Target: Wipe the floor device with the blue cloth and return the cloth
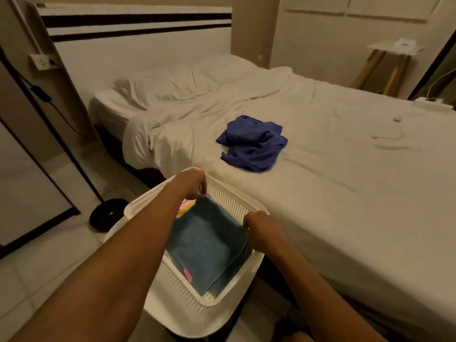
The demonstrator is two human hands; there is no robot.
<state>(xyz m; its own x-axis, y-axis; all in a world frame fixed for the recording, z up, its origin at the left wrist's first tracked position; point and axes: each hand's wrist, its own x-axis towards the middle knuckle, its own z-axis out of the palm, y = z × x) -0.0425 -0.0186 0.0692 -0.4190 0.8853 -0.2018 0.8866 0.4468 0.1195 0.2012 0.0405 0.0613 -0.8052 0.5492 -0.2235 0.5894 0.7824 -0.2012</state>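
Note:
A folded blue cloth (207, 245) lies inside a white slatted basket (229, 296) on the floor beside the bed. My left hand (191, 183) pinches the cloth's far corner at the basket's back rim. My right hand (260, 229) grips the cloth's right corner by the right rim. A black round floor device (107, 214) sits on the tiles to the left of the basket, partly hidden behind it.
A white bed (345, 193) fills the right side, with a crumpled dark blue garment (254, 144) on it. Something pink and yellow (186, 207) shows under the cloth in the basket. A framed panel (32, 193) leans at the left. A small side table (392, 60) stands at the back right.

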